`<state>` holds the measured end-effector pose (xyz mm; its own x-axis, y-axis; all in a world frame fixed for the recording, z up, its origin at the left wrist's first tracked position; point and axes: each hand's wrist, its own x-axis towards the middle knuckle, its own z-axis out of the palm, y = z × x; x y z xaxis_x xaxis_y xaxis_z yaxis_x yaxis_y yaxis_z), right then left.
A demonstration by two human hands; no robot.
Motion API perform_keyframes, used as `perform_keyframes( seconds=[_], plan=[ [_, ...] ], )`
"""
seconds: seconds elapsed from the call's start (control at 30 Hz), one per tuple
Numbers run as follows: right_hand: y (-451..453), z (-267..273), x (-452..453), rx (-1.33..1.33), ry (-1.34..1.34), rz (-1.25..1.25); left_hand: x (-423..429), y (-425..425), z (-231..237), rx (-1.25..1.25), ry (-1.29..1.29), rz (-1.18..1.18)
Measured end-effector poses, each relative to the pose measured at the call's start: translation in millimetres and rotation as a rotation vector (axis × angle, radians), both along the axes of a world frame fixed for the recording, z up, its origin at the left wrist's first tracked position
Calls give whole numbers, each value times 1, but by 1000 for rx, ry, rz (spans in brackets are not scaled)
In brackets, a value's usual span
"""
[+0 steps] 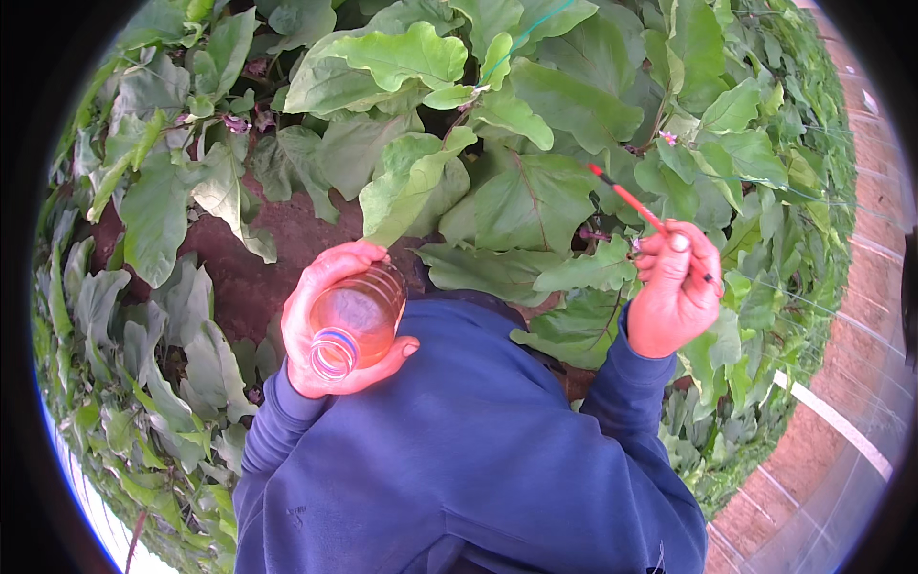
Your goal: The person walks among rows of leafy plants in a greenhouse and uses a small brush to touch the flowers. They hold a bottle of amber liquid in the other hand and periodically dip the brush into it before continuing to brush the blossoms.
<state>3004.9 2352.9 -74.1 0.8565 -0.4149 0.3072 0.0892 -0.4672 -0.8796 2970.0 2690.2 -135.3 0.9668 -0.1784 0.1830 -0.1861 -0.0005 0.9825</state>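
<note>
My left hand [305, 323] is wrapped around a clear plastic bottle [366, 308], uncapped, its open mouth towards me. Reddish liquid shows inside it, with a blue ring at the neck. Between the thumb and fingers of my right hand [674, 294] is a slim red brush [635, 201] with a dark band near its red tip, which points up and left. That tip is above the broad leaves of an eggplant plant [534, 204]. A small pink-purple flower [668, 138] lies beyond my right hand, and darker purple blooms [237, 123] hang at the upper left.
Dense eggplant foliage [165, 215] surrounds me on both sides. A green string [527, 32] rises from the plant ahead, and thin lines cross the leaves at right. Brown soil [287, 222] shows between rows. A translucent sheet wall [839, 495] with a white strip [835, 423] stands at the right.
</note>
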Motion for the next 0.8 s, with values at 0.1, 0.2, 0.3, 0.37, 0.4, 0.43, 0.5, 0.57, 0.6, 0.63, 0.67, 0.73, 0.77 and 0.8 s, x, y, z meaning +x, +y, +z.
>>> perform_keyframes(
  seconds=[0.1,0.2,0.3,0.37,0.4,0.43,0.5,0.57,0.6,0.63,0.67,0.73,0.77,0.8],
  plan=[
    [-4,12,8,-104,7,-106,20,17,-1,-14,-28,-27],
    [-18,22,35,-244,51,-187,31,38,-8,-21,-26,-31],
    [-40,25,71,-398,113,-191,32,60,-15,10,25,-82],
    [-57,19,96,-506,181,-224,32,69,-21,2,54,-81],
    [-67,16,108,-532,213,-221,31,73,-24,-2,66,-78],
    [-77,11,120,-557,254,-265,31,75,-26,-4,76,-73],
    [-99,1,144,-625,326,-289,31,76,-30,-16,99,-26],
    [-121,-11,164,-714,423,-304,30,76,-32,-20,129,-7],
    [-132,-18,175,-793,455,-328,30,76,-33,-18,143,-9],
    [-143,-25,184,-872,462,-327,31,75,-34,-17,157,-11],
    [-152,-32,191,-893,485,-328,31,74,-36,-13,161,-7],
    [-166,-44,201,-877,542,-343,29,71,-39,-29,197,-28],
    [-172,-50,206,-955,540,-340,29,69,-40,-47,222,-39],
    [-177,-54,211,-975,550,-333,29,68,-42,-37,215,-39]
  ],
)
